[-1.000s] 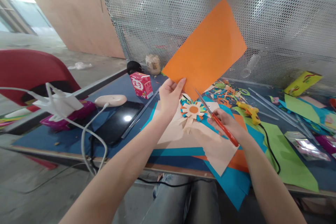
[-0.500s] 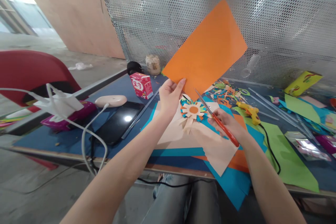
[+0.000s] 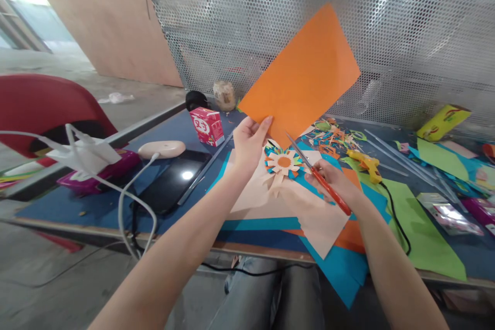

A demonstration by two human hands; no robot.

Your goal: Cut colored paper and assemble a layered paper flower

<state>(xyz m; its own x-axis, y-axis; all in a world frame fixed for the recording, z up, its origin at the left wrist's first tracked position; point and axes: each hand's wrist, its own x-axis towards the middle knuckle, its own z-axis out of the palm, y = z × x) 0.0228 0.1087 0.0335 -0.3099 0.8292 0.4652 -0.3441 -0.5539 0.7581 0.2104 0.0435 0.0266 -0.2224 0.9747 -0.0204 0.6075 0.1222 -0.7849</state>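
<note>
My left hand [image 3: 249,142] pinches the lower left part of an orange paper sheet [image 3: 303,72], which stands up at a slant above the table. My right hand [image 3: 330,180] is closed around the red handles of a pair of scissors [image 3: 325,185]. The blades point up and left, with their tips at the sheet's lower corner. Whether they cut into it I cannot tell. Beneath the sheet, a layered paper flower [image 3: 285,161] with an orange centre lies on beige paper [image 3: 251,206]. Blue paper [image 3: 336,273] sticks out over the table's front edge.
A yellow glue gun [image 3: 367,164] with a black cord lies right, by green paper [image 3: 425,227] and paper scraps [image 3: 332,136]. On the left are a phone [image 3: 174,180], a pink box [image 3: 207,126] and a white cable [image 3: 124,206]. A perforated metal panel [image 3: 216,20] stands behind.
The orange sheet's top has dipped slightly and its right corner has shifted a little left. Both hands keep their holds, and the scissors have hardly moved.
</note>
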